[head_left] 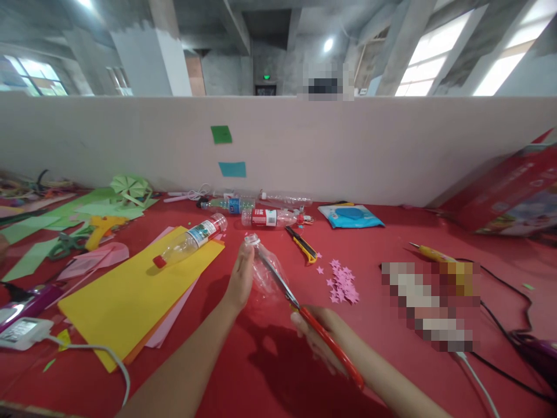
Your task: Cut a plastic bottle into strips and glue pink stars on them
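Against left fingers (247, 255), clear bottle (263, 280), gripped near neck; right fingers (300, 321) grasping scissors (322, 334).

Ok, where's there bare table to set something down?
Bare red table shows between the blue packet and the red package, along the right of the pink stars, and, shadowed, between the left forearm and the right hand. Crowded: the left side, with yellow paper and a yellow glue gun, and the back centre, strewn with bottles.

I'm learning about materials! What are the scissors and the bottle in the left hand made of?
Scissors: shiny grey blades suggest metal; the bright, smooth red handle is probably plastic. Bottle: likely thin, glossy plastic, see-through with bright glints.
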Available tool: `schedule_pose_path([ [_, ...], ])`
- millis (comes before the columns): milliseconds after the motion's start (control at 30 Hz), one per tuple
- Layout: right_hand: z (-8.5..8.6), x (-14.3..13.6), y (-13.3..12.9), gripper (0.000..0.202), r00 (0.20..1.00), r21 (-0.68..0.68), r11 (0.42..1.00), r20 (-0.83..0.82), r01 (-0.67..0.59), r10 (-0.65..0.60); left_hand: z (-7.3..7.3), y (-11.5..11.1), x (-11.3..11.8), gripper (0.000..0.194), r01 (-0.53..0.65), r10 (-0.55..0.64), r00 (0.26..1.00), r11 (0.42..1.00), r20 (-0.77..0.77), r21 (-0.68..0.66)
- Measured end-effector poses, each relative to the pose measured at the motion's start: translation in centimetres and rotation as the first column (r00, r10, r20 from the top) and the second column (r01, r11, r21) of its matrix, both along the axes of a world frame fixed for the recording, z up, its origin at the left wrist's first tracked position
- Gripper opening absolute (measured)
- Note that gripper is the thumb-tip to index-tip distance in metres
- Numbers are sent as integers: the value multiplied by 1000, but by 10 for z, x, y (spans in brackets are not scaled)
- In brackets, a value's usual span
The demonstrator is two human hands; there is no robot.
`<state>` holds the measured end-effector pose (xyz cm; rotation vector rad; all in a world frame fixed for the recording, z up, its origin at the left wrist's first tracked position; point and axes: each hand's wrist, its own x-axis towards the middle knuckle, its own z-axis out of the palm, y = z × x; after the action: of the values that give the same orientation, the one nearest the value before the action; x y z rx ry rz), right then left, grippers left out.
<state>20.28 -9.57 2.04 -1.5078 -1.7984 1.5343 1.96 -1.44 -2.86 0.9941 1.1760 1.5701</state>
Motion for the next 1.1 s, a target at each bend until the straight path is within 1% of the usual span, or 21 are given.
schedule_pose_path([
  [67,1,0,0,41,1000,-24,1000,-14,6,-6,0,0,1,53,-36,37,999,998,22,-50],
  [133,1,-1,0,42,1000,-41,999,-10,18,-18,-1,0,2,48,-56,60,997,996,58,-63],
  [267,1,-2,1,42,999,-44,998,0,33,-34,-5,3,1,38,-45,44,991,999,127,9],
  [367,-1,-2,1,41,998,-61,998,-58,13,-16,-7,3,0,37,-42,36,988,998,153,41],
  [433,-2,-2,1,42,997,-54,999,-77,3,-7,-6,2,0,37,-47,41,988,998,150,33],
  [633,0,-1,0,43,999,-37,999,-47,-1,-1,1,-2,2,36,-75,79,994,996,79,-45],
  [767,2,-1,1,43,999,-43,999,-29,20,-21,4,-5,4,40,-77,81,995,995,57,-64],
  [933,3,-2,0,39,999,-77,996,-15,43,-45,6,-6,6,41,-73,81,993,993,83,-95],
  [1100,5,-2,-1,40,998,-48,997,8,56,-55,7,-6,5,34,-62,70,985,997,158,-51],
])
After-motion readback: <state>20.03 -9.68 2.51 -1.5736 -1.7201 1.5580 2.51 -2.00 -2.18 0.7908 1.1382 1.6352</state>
